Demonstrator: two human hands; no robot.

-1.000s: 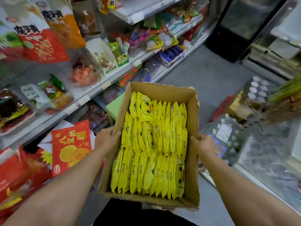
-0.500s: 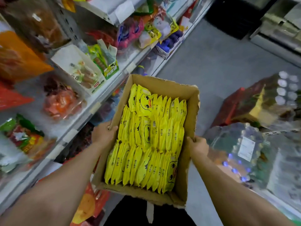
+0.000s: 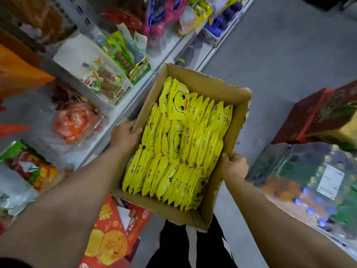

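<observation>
- Cardboard box [image 3: 234,97], open top, held up in the aisle btwn the shelf [image 3: 123,111] on the left and the shrink-wrapped bottle pack [image 3: 309,171] on the right.
- Left hand [image 3: 123,137] grips the box's left wall, thumb hooked over the rim.
- Right hand [image 3: 234,166] grips the right wall, fingers curled on the edge.
- Box packed w/ yellow duck-face snack packets [image 3: 179,144], standing on edge in rows.
- Red carton [image 3: 316,113] just beyond the bottle pack.
</observation>
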